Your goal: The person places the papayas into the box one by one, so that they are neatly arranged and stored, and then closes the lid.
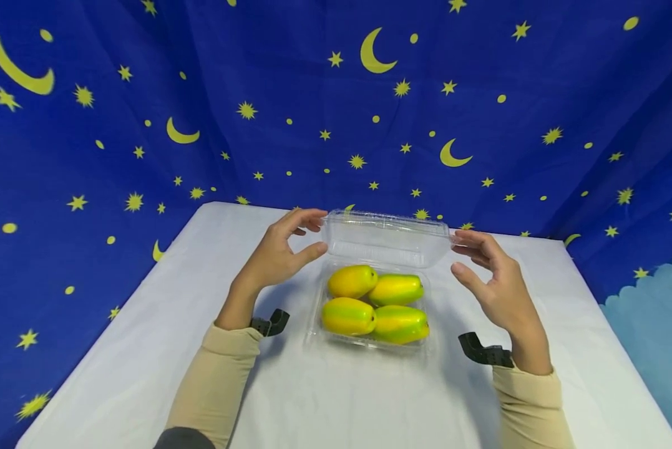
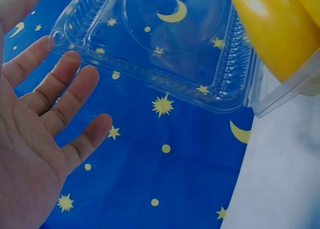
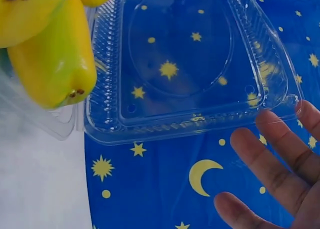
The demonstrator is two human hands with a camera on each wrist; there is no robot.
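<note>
A clear plastic clamshell box stands mid-table in the head view, its lid [image 1: 389, 243] raised at the far side and its base [image 1: 313, 324] flat. Several yellow-green oblong fruits [image 1: 347, 316], papaya-like, lie in the base. My left hand [image 1: 276, 252] is at the lid's left end, fingertips right at its upper corner, thumb apart. At the right end, my right hand [image 1: 498, 287] has its fingertips at the other corner, with the thumb held away. Both wrist views show loosely spread fingers along the lid's rim [image 2: 150, 76], [image 3: 175, 131].
The box stands on a white-covered table [image 1: 364, 399]. Behind and beside it hangs a blue cloth [image 1: 291, 75] with yellow moons and stars. A light-blue patch [image 1: 656, 337] shows at the right. Black mounts [image 1: 271, 323] sit on both wrists.
</note>
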